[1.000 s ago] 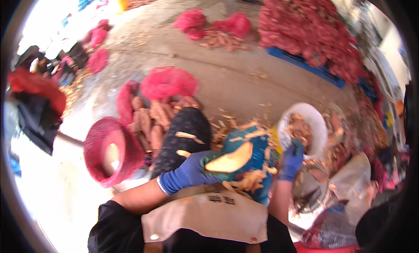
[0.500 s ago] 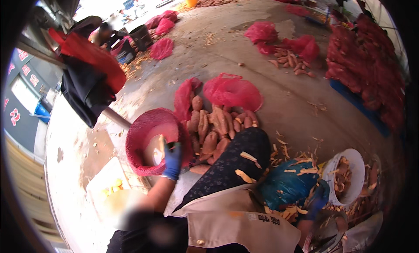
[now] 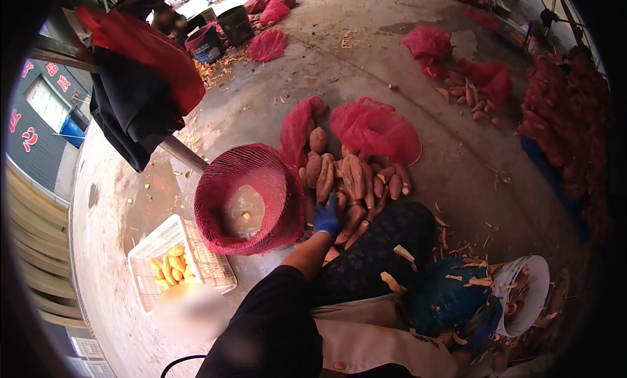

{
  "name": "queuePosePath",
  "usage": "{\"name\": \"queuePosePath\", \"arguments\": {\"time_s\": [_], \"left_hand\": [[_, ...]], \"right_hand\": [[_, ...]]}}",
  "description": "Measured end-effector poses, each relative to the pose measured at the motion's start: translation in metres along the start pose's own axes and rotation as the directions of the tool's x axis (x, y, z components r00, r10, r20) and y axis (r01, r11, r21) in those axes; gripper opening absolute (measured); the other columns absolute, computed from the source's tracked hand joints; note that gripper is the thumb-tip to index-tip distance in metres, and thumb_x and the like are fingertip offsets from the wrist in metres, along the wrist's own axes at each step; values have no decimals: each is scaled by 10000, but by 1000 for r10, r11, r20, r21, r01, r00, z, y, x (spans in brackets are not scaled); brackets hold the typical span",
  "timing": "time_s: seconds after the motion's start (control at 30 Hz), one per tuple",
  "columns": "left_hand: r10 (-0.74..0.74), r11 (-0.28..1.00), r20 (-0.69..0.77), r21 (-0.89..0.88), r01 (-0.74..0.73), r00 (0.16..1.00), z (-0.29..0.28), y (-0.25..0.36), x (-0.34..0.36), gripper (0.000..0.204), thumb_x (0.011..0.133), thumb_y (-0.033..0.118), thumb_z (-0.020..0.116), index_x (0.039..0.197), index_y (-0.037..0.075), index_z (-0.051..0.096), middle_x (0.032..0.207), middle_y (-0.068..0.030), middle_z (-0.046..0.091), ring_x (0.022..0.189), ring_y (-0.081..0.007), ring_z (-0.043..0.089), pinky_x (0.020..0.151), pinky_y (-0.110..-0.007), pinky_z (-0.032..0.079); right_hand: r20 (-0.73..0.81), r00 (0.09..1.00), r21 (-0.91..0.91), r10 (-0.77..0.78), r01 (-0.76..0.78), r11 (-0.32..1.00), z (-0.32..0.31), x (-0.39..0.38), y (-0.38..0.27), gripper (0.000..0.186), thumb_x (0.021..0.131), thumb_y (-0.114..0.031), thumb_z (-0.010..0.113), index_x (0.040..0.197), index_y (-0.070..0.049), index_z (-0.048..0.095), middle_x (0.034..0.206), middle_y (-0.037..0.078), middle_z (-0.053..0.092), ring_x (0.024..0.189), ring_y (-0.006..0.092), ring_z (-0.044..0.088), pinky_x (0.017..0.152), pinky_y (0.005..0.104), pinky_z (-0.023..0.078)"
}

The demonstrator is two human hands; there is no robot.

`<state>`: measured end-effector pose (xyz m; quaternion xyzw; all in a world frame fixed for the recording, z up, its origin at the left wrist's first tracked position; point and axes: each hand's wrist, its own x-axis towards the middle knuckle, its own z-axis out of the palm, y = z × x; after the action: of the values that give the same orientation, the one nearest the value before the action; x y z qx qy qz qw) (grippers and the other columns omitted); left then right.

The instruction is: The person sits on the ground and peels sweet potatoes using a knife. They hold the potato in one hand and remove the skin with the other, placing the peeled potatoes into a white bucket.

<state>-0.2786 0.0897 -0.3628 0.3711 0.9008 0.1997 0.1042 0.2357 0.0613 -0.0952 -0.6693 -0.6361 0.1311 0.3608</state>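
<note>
My left hand (image 3: 328,221), in a blue glove, reaches onto a pile of reddish-brown sweet potatoes (image 3: 353,177). Its fingers are stretched out and touch the near tubers. To its left stands a tub lined with red mesh (image 3: 212,192); pale, cloudy liquid (image 3: 245,211) and a small pale piece show inside. My right hand (image 3: 482,318), in a dark blue glove, is low at the right, beside a teal plastic bag (image 3: 434,296) strewn with peelings. Blur and shadow hide its fingers and anything in them. Peel strips (image 3: 392,282) lie on my dark patterned trouser leg.
A white crate (image 3: 206,251) with peeled orange pieces stands at the left. At the right is a white bucket (image 3: 532,293) with peelings. Red mesh bags (image 3: 375,130) lie beyond the pile; stacked full sacks (image 3: 565,130) stand far right. Clothes hang by a post (image 3: 183,155).
My left hand has moved right, out of the mesh-lined tub, onto the sweet potatoes. The long pale piece near its fingers is no longer there. The view has shifted, showing more of the crate.
</note>
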Motion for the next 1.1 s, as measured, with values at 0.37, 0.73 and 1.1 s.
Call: {"name": "queuePosePath", "arguments": {"time_s": [0.37,0.73,1.1], "left_hand": [[87,710,242,-695,110,966,-58,-17,-34,599,846,425,668,1273,31,525,1167,-182,634,1016,-358,626,887,-450,502],[759,24,373,-835,550,533,-228,132,-64,591,922,340,642,1381,27,440,1243,-114,595,1168,-251,569,1032,-355,430],[845,531,522,-798,-285,112,-229,293,-256,828,721,336,802,1383,56,391,1241,-185,554,1152,-302,568,988,-372,457]], "right_hand": [[-60,986,155,-157,164,974,16,0,49,340,977,-139,515,1293,-16,485,1257,172,520,1161,298,532,971,388,452],[26,903,858,430,-240,454,20,-20,29,462,950,-23,517,1399,-67,419,886,28,546,713,119,514,635,241,448],[-204,924,763,325,-58,644,-17,-1,-50,354,927,-178,594,1256,-52,553,777,1,522,634,107,512,573,260,424]]}}
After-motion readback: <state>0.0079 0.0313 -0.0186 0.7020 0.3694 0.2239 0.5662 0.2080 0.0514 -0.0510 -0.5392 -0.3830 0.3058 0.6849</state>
